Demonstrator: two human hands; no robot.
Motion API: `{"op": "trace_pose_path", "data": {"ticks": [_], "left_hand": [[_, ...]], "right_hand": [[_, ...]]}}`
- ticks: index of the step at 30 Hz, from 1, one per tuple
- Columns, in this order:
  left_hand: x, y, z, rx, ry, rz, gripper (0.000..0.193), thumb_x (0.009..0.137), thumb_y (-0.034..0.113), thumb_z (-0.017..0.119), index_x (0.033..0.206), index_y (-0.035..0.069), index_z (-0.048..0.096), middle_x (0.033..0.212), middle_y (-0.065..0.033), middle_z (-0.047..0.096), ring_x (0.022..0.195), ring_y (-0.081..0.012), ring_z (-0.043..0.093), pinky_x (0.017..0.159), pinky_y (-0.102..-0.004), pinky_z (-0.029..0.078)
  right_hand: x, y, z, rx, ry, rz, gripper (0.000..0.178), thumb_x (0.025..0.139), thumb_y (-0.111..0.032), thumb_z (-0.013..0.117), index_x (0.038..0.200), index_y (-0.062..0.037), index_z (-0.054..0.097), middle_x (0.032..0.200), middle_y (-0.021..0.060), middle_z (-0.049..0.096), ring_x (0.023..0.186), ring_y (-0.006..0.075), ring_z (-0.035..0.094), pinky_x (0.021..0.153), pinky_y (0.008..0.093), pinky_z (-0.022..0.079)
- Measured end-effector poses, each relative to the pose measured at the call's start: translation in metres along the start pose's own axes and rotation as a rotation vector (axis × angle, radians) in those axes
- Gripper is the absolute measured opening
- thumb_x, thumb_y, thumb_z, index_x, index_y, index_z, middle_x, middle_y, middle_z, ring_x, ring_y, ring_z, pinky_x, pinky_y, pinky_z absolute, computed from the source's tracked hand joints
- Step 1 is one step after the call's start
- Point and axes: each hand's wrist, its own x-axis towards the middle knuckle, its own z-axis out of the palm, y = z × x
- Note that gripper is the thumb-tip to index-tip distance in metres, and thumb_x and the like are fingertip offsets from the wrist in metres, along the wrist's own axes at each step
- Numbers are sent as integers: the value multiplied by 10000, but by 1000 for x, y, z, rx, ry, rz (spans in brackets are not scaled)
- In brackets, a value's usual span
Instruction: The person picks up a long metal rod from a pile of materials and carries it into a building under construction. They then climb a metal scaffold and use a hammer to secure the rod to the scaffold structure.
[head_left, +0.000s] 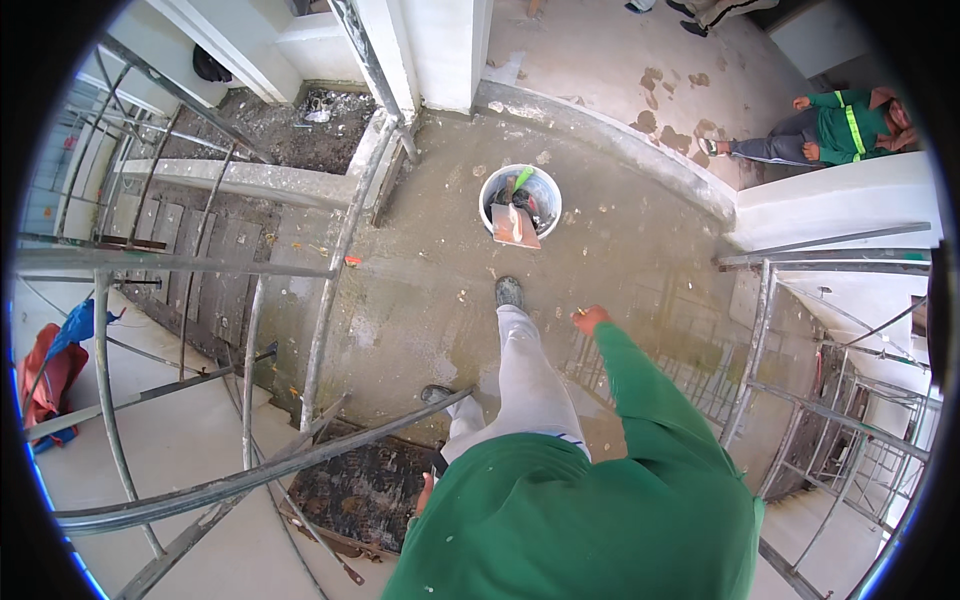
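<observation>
My right hand [590,319], at the end of a green sleeve, is held out over the wet floor with its fingers closed. A tiny yellowish bit shows at the fingertips, too small to name. Low beside my hip, my left hand [424,494] is mostly covered by my green shirt. A small dark thing [439,463] shows just above it; whether the hand grips it is hidden. Ahead of my feet stands a white bucket [484,207] containing tools. A flat reddish-brown board [515,228] leans over its near rim, and a bright green piece [523,177] sticks up inside.
Metal scaffold tubes [318,350] rise on the left, and one long tube [270,472] crosses near my left leg. More scaffolding [750,350] stands on the right. A low concrete curb [620,140] runs behind the bucket. A person in green [845,125] sits at the far right.
</observation>
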Motion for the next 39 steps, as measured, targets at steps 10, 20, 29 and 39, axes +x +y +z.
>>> {"op": "trace_pose_path", "data": {"ticks": [10,20,29,39], "left_hand": [[-61,52,104,-362,79,-288,631,953,530,422,1267,-9,522,1165,-94,594,1067,-175,541,936,-295,399],[-75,122,173,-604,41,-457,732,936,606,371,1287,-20,512,1235,-100,579,1084,-184,565,929,-296,440],[-101,122,178,-329,131,-447,696,953,578,342,1335,9,465,1282,-140,544,1181,-226,508,1008,-316,371],[-93,123,187,-161,75,-276,624,963,551,318,1348,83,466,1253,-204,557,1194,-281,512,1014,-361,368]], "right_hand": [[296,-101,24,-201,-63,-212,275,844,-225,597,1050,-46,624,1027,175,649,981,361,613,837,445,489],[437,-117,49,-748,-245,-418,250,839,-67,490,1044,-48,633,1184,139,594,1078,304,593,880,414,494],[463,-159,-49,-796,-519,-670,365,807,-162,690,1162,-101,629,1007,127,677,909,272,653,751,386,518],[279,-190,-165,219,-824,-420,228,866,-186,671,1050,-52,647,730,-58,533,592,53,413,535,245,360]]}}
